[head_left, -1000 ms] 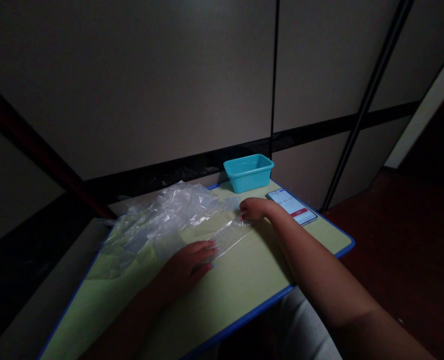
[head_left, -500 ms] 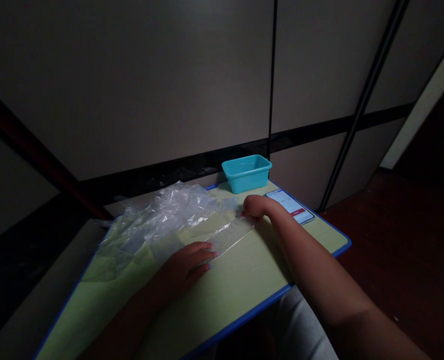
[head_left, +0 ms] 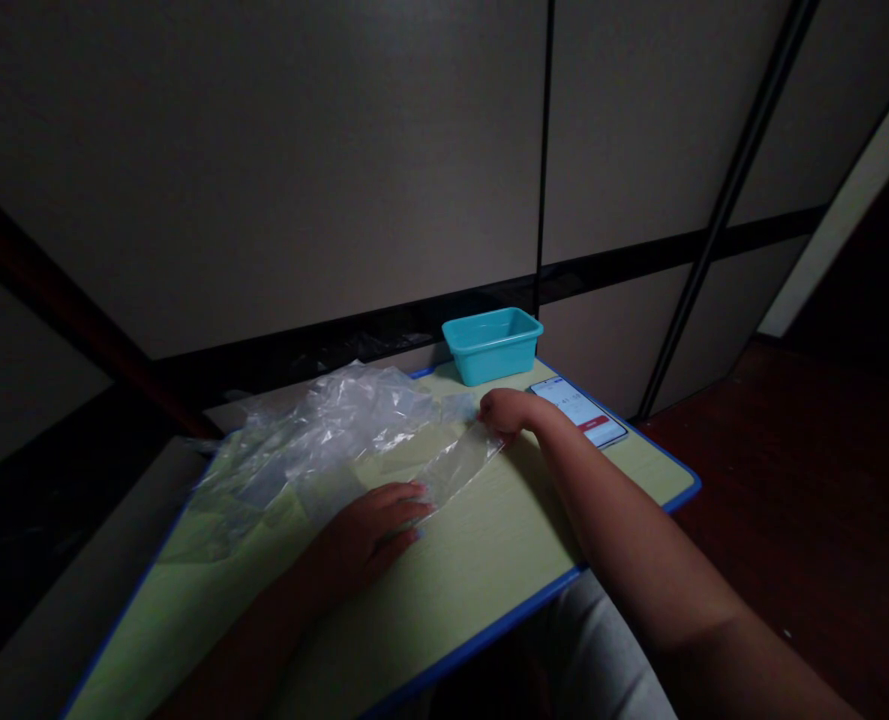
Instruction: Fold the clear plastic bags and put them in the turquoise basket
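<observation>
A clear plastic bag (head_left: 459, 467) lies stretched across the table between my two hands. My left hand (head_left: 373, 525) rests flat with its fingers extended, the fingertips on the bag's near end. At the far end my right hand (head_left: 505, 412) is closed, its curled fingers gripping the bag's edge; the fingertips are mostly hidden behind the hand. Beyond my left hand spreads a heap of crumpled clear plastic bags (head_left: 339, 420). A small flat clear piece (head_left: 457, 407) lies just left of my right hand.
A turquoise plastic basket (head_left: 495, 358) stands at the table's back edge. To the right of my right hand lies a phone (head_left: 583, 412) with a lit screen. The yellow-green table (head_left: 444, 610) has a blue rim, and cabinet panels (head_left: 339, 180) rise behind it.
My right hand has shifted slightly left, and the strip of plastic between the hands looks slacker. My left hand stays in place.
</observation>
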The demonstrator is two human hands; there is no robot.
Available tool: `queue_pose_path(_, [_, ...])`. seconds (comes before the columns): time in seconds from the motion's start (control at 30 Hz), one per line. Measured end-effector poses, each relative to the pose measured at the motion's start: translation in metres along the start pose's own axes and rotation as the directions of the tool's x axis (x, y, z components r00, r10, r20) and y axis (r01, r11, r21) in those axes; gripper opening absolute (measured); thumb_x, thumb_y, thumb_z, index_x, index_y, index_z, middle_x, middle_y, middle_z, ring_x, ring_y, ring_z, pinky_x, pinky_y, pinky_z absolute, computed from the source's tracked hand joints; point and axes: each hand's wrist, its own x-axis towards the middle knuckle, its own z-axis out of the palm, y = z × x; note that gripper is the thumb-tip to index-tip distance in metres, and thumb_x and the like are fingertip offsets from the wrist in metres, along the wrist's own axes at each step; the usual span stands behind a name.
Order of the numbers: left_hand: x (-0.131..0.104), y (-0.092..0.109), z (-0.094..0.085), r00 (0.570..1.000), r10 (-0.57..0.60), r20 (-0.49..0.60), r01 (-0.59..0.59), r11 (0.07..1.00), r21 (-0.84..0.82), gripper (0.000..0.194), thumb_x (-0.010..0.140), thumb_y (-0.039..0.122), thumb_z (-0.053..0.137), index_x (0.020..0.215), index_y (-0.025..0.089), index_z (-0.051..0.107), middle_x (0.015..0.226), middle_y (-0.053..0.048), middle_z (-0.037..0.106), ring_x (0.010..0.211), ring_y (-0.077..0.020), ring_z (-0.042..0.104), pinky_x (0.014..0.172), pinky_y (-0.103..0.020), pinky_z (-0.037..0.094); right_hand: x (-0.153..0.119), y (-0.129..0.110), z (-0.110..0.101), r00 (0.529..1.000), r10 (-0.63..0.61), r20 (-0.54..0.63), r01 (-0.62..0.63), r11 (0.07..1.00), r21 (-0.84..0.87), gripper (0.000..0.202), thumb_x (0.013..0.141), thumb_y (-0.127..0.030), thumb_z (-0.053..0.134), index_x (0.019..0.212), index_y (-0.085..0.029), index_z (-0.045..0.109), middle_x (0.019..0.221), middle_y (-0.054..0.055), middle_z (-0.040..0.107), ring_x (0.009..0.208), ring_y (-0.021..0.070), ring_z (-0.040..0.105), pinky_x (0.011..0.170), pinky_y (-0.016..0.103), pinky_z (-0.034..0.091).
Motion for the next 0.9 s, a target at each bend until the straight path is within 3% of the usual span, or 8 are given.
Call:
queue_pose_path(0.53, [-0.0015,0.0056,0.0039,1.000,0.002,-0.011,-0.002,0.998,0.056,0.034,0.088,0.033,0.046,0.121,0.026,0.054,0.130,-0.005,0.050,0.118,-0.0235,0.046,0.098,-0.039,0.040,-0.0001,-0.0060,0.0025,0.996,0.016,-0.083,-0.015,1.000,0.016,0.036,0.091,-0.030,0.037,0.100,-0.007,0.063,0.087,0.016,0.069,0.063,0.0187,0.066,0.052,0.023,0.047])
queue_pose_path(0.9, [-0.0018,0.0075,0.0056,1.000,0.022,0.005,-0.022,0.995,0.096,0.039,0.087,0.033,0.048,0.126,0.027,0.048,0.134,-0.005,0.046,0.120,-0.0241,0.043,0.100,-0.041,0.038,0.0002,-0.0059,0.0004,0.982,0.005,-0.190,-0.016,0.998,-0.056,0.033,0.090,-0.031,0.041,0.100,-0.009,0.064,0.082,0.013,0.070,0.066,0.0171,0.065,0.064,0.022,0.045])
